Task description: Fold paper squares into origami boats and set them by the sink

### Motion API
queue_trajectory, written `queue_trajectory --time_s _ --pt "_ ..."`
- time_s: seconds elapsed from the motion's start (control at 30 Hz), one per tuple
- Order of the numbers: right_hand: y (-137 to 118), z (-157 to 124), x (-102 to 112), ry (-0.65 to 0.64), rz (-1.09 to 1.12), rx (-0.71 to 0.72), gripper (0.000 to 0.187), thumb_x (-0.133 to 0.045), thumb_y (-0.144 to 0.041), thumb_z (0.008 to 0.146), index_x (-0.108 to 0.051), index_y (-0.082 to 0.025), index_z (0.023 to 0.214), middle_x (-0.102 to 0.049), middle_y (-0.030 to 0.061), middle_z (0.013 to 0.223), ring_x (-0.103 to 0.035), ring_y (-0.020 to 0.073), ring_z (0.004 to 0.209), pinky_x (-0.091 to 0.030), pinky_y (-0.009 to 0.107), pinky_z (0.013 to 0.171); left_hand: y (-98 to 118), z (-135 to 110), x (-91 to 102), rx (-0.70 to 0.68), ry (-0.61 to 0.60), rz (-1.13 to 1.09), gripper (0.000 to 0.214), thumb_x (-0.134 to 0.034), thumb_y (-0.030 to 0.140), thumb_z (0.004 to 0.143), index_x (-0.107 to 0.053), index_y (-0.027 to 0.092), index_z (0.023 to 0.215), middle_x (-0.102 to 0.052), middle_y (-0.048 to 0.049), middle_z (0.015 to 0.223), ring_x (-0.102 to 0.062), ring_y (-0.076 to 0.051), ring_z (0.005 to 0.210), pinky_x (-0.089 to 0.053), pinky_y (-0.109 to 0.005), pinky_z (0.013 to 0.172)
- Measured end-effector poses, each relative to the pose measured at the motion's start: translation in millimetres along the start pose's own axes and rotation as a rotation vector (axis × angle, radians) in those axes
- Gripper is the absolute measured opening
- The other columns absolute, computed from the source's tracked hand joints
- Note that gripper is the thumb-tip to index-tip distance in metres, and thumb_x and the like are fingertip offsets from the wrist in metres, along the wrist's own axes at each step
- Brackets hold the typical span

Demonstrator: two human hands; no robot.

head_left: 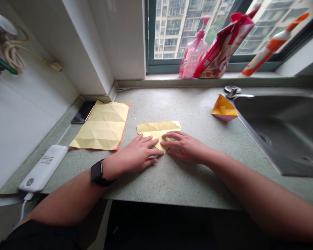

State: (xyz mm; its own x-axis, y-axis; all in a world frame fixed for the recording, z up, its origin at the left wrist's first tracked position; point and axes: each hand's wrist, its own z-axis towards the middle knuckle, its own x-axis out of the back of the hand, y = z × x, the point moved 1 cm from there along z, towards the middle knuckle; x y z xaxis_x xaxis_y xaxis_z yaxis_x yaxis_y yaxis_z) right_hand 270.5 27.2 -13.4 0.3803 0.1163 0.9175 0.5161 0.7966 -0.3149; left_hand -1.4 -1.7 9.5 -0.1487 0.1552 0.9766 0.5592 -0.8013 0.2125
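Observation:
A small folded yellow paper (158,128) lies on the speckled green counter (187,173). My left hand (138,154), with a black watch on its wrist, lies flat with fingers stretched onto the paper's lower left part. My right hand (184,146) rests flat opposite it, fingertips pressing the paper's lower point. Both hands hold nothing. A larger creased yellow sheet (102,125) lies to the left. A finished folded yellow and pink paper shape (224,108) stands to the right beside the sink.
A steel sink (281,132) fills the right side. A white power bank (43,168) and a dark phone (82,111) lie at the left. On the windowsill stand a pink pump bottle (194,55), a red pouch (223,47) and an orange-white bottle (270,47).

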Motion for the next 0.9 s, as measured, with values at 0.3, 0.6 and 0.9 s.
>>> queue_trajectory --time_s 0.3,0.6,0.9 --pt "2.9 -0.9 -2.2 -0.021 -0.025 -0.006 0.036 -0.073 -0.025 0.102 -0.078 -0.034 0.137 -0.073 0.007 0.147 -0.069 0.0288 0.133 -0.06 0.049 0.113 0.9 -4.0 3.3 0.155 0.022 0.083 0.027 -0.065 0.038 0.11 -0.074 0.025 0.131 -0.07 -0.0103 0.153 -0.068 -0.033 0.136 -0.037 -0.06 0.128" --pt "6.1 -0.1 -3.9 -0.004 -0.004 0.022 0.036 -0.074 -0.025 0.101 -0.078 -0.032 0.136 -0.074 0.0077 0.143 -0.07 0.0285 0.131 -0.061 0.048 0.11 1.8 -4.6 20.9 0.472 -0.048 0.178 0.033 -0.063 0.041 0.111 -0.076 0.021 0.133 -0.074 -0.0104 0.149 -0.061 -0.037 0.146 -0.037 -0.061 0.126" --pt "5.3 1.6 -1.6 -0.028 0.006 0.001 0.035 -0.074 -0.027 0.102 -0.078 -0.034 0.136 -0.074 0.0069 0.143 -0.07 0.0278 0.131 -0.06 0.048 0.111 -16.0 -6.5 21.6 0.612 0.009 0.287 0.034 -0.065 0.04 0.109 -0.08 0.013 0.124 -0.074 -0.0184 0.144 -0.066 -0.041 0.136 -0.042 -0.062 0.122"
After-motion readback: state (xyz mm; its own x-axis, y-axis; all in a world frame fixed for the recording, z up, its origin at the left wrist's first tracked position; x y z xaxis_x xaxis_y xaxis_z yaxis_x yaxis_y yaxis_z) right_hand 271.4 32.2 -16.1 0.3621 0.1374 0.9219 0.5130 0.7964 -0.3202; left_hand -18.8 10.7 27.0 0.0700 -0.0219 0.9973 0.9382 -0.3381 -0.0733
